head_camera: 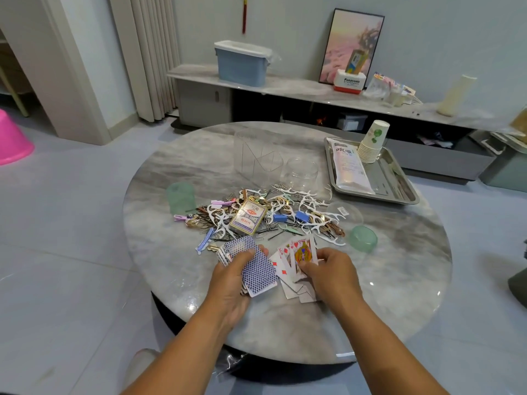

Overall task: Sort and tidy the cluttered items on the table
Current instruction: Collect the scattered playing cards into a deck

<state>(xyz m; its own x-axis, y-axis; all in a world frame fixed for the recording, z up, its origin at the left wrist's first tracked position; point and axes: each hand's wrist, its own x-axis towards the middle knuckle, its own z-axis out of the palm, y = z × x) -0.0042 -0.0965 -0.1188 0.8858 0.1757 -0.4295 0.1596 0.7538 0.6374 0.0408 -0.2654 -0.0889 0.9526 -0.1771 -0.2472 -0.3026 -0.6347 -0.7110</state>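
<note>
Cards: thin, light, slick, bendy; left hand point(233, 276) fingers wrap face-down stack point(258, 270), right hand point(332, 269) fingers pinch face-up fan point(296, 258) — squeeze edges w/ thumb on top.

Table point(285, 332): glossy grey marble-look top, smooth, catching glare. Tray point(410, 195) at far right edge: brushed shiny metal. Stacked cups point(372, 143): matt paper. Playing cards point(258, 269): glossy coated paper. Card box point(248, 216): glossy cardboard. Jars point(299, 171): clear plastic. Green lids point(363, 238): translucent frosted plastic.

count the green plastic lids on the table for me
2. One green lid stands at the left edge of the clutter pile; the other green lid lies at the pile's right end. The pile could hide more.
</note>
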